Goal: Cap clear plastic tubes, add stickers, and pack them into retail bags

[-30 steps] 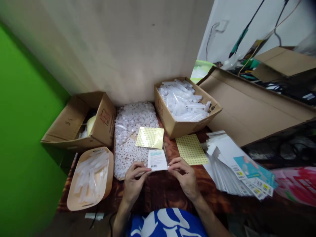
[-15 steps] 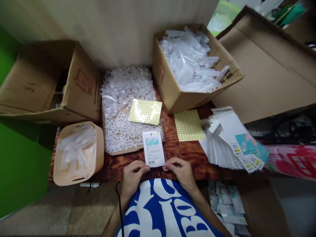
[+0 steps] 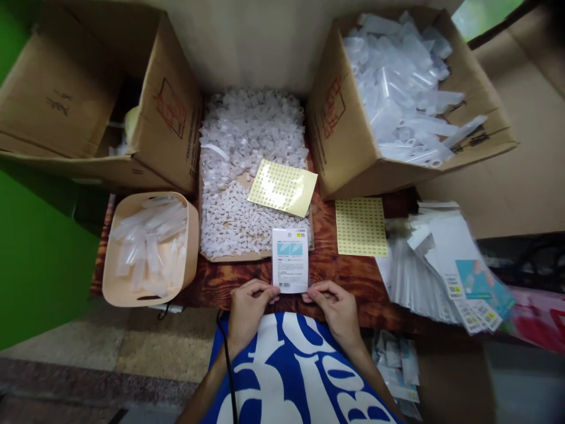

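Note:
A white printed packet, with two small blue pictures and a barcode, lies at the table's front edge. My left hand pinches its lower left corner between thumb and fingers. At the lower right corner my right hand pinches it the same way. The packet's top overlaps a shallow cardboard tray heaped with small white plastic pieces. A yellow sticker sheet rests on those pieces. Another sticker sheet lies on the table to the right.
A tan bin of translucent sleeves stands at the left. Behind it is an open cardboard box. Another box holds clear tubes at the back right. Fanned packets lie on the right, with more packets below the table edge.
The view has shifted and come closer to the table. Both hands keep their pinch on the packet's lower corners; the packet now faces up flatter, its top print showing clearly.

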`<state>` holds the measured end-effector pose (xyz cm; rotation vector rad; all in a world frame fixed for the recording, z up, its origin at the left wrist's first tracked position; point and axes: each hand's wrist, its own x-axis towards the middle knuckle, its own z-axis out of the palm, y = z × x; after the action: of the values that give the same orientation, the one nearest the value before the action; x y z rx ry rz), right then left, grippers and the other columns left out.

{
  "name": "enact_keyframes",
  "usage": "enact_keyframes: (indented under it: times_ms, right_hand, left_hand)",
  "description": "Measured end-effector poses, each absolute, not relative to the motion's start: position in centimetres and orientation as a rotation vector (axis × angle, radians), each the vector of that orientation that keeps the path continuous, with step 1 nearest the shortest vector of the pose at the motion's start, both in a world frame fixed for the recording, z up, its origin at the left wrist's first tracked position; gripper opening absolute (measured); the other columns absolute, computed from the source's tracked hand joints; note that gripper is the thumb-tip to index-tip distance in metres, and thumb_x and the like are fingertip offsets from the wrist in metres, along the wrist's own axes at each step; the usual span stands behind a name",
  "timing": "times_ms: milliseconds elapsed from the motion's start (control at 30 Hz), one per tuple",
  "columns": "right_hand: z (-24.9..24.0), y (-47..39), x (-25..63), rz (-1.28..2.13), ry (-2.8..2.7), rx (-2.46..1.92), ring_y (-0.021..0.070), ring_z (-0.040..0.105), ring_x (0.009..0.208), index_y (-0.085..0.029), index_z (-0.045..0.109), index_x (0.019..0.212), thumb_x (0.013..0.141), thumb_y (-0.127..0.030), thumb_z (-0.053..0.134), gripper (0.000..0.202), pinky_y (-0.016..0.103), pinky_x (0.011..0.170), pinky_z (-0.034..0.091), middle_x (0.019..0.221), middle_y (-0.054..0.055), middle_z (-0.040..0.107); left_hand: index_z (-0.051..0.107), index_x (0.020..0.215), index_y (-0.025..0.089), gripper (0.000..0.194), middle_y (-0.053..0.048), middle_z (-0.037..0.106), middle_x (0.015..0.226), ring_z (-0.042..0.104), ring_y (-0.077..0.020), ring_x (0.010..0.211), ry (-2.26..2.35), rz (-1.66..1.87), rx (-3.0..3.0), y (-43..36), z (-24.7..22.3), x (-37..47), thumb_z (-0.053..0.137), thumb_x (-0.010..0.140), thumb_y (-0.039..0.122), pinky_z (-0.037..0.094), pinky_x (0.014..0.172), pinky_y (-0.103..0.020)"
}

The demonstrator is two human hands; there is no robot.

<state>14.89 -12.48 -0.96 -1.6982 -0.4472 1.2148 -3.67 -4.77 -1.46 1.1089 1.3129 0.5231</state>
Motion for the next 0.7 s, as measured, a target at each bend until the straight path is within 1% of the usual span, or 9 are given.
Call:
enact_keyframes:
  times_ms: [167, 467, 700]
  right_hand:
    - [-0.96, -12.36, 14.81, 1.213, -0.442, -1.74, 0.0239, 0.076, 0.068, -0.017, 0.071, 0.073, 0.072, -0.05, 0.085, 0.036, 0.034, 0.07, 0.064, 0.073, 0.008, 0.076]
    - [-1.3, -12.36, 14.72, 1.216, -0.438, -1.768, 0.0256, 0.076, 0.069, -0.018, 0.068, 0.076, 0.073, -0.053, 0.083, 0.038, 0.037, 0.071, 0.064, 0.073, 0.008, 0.076]
    - [-1.29, -12.14, 14.91, 1.288, -0.411, -1.747, 0.0251, 0.076, 0.069, -0.018, 0.066, 0.077, 0.073, -0.056, 0.083, 0.041, 0.037, 0.074, 0.064, 0.072, 0.007, 0.075]
  left_hand:
    - [0.076, 0.073, 0.017, 0.021, -0.004, 0.074, 0.073, 0.071, -0.0177, 0.063, 1.339, 0.47, 1.036, -4.6, -1.46, -3.39, 0.072, 0.083, 0.035, 0.056, 0.061, -0.026]
    - [0.076, 0.075, 0.016, 0.03, -0.006, 0.074, 0.07, 0.072, -0.0199, 0.062, 1.366, 0.425, 1.048, -4.42, -1.51, -3.19, 0.072, 0.083, 0.044, 0.056, 0.059, -0.026]
    - [0.075, 0.072, 0.016, 0.03, -0.006, 0.074, 0.07, 0.072, -0.0188, 0.061, 1.37, 0.44, 1.082, -4.37, -1.28, -3.05, 0.071, 0.084, 0.044, 0.055, 0.057, -0.025]
